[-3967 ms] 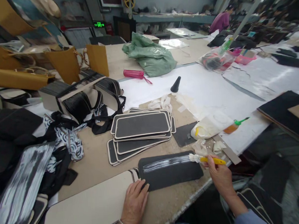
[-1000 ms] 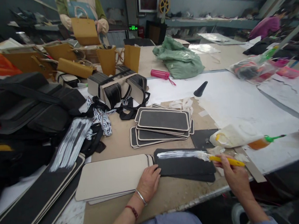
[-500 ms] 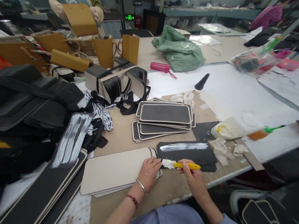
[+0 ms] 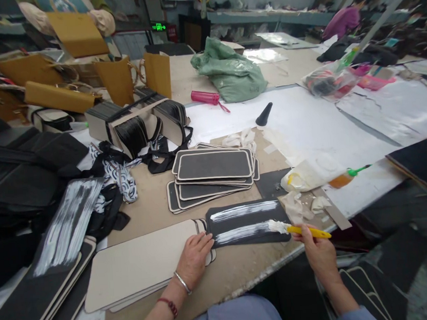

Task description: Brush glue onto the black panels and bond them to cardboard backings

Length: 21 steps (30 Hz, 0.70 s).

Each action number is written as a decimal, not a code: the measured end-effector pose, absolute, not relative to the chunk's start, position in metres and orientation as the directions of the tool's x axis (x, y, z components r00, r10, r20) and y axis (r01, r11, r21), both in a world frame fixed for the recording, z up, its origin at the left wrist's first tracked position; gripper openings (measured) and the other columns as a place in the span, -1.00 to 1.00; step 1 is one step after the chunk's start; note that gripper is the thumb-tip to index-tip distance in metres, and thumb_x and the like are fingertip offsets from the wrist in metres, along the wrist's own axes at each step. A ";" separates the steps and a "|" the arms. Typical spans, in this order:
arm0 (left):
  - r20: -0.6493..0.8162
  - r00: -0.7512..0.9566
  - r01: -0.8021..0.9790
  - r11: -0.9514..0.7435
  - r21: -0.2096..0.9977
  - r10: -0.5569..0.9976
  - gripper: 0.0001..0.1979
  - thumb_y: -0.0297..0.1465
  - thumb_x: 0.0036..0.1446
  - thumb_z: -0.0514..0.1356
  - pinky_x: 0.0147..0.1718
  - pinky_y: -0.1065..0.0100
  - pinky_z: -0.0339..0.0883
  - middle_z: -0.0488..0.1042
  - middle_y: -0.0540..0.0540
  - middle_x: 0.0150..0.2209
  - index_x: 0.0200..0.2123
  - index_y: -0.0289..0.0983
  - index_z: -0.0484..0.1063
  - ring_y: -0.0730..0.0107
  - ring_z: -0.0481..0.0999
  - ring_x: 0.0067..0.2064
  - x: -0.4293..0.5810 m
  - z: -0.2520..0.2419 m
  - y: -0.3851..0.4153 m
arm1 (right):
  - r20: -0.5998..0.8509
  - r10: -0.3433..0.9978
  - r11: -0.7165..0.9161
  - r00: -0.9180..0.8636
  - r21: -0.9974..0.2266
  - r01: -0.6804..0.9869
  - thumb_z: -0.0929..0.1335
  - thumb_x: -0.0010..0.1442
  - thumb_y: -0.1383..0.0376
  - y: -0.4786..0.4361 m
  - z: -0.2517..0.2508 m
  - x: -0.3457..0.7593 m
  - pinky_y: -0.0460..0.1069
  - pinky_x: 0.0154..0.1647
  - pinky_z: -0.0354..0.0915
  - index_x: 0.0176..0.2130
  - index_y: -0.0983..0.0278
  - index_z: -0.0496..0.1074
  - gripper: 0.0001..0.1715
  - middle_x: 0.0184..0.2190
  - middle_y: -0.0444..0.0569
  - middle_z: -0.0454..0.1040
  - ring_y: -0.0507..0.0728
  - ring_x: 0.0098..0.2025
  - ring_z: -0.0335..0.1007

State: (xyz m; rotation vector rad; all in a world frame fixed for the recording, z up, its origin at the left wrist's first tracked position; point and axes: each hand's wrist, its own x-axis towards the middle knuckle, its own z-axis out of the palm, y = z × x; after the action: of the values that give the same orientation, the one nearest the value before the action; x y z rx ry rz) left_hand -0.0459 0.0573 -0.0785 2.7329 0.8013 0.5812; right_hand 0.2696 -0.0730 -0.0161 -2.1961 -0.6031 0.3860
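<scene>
In my right hand (image 4: 318, 252) is a brush (image 4: 309, 231) with a yellow handle, its bristles loaded with white paste. The bristles touch the black panel (image 4: 240, 221) near its right end. Two white streaks of paste run lengthwise across that panel. My left hand (image 4: 195, 256) lies flat, fingers stretched out, on the right end of a stack of cream-coloured panels (image 4: 136, 263). Its fingertips reach the black panel's left edge. Behind both sits a pile of grey panels with cream borders (image 4: 214, 166).
At left, a paste-streaked black sheet (image 4: 70, 223) lies over long dark strips (image 4: 44, 301). A plastic bag (image 4: 304, 175) and a metal strip (image 4: 332, 210) lie right of the panel. A green sack (image 4: 229, 73) and tan handbags (image 4: 114, 79) stand farther back. Across the table, a person holds a bag (image 4: 76, 33).
My right hand has drawn the brush rightward along the black panel, leaving a second white streak nearer to me. My left hand stays on the cream panels. The whole view has shifted.
</scene>
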 end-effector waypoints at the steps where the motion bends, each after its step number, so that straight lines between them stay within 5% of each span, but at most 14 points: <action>1: 0.315 0.773 0.459 -0.829 0.321 0.550 -0.56 -0.67 -0.03 -0.03 -0.12 0.15 0.27 0.48 -0.15 -0.10 -0.12 -0.24 0.39 0.24 0.37 -0.02 -0.046 -0.077 0.058 | -0.065 0.528 -0.576 0.847 -0.760 0.300 0.20 -0.01 -0.18 -0.074 -0.015 0.277 0.09 -0.33 0.33 -0.30 0.29 0.41 -0.37 -0.58 0.01 0.49 0.24 -0.45 0.46; 13: 0.352 0.729 0.465 -0.802 0.375 0.587 -0.69 -0.51 0.04 0.03 -0.09 0.11 0.26 0.48 -0.15 -0.10 -0.13 -0.27 0.40 0.20 0.38 -0.02 -0.043 -0.061 0.053 | 0.099 0.575 -0.652 0.812 -0.544 0.528 0.12 0.00 -0.24 -0.080 0.003 0.299 0.07 -0.36 0.29 -0.31 0.27 0.41 -0.29 -0.60 0.01 0.48 0.27 -0.41 0.46; 21: 0.382 0.690 0.473 -0.783 0.404 0.615 -0.73 -0.45 0.05 0.09 -0.08 0.12 0.25 0.47 -0.13 -0.09 -0.13 -0.25 0.39 0.19 0.38 -0.02 -0.043 -0.067 0.051 | 0.396 0.853 -0.140 0.341 -0.455 0.879 0.18 0.19 0.01 -0.045 -0.001 0.283 0.12 -0.19 0.34 -0.31 0.27 0.40 -0.56 -0.36 0.06 0.47 0.19 -0.26 0.41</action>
State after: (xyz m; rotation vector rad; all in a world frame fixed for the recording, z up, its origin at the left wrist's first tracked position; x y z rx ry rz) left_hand -0.0425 0.0505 -0.0669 2.6286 0.8658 0.7396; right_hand 0.2826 -0.0446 -0.0011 -1.9859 -1.5101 -0.0551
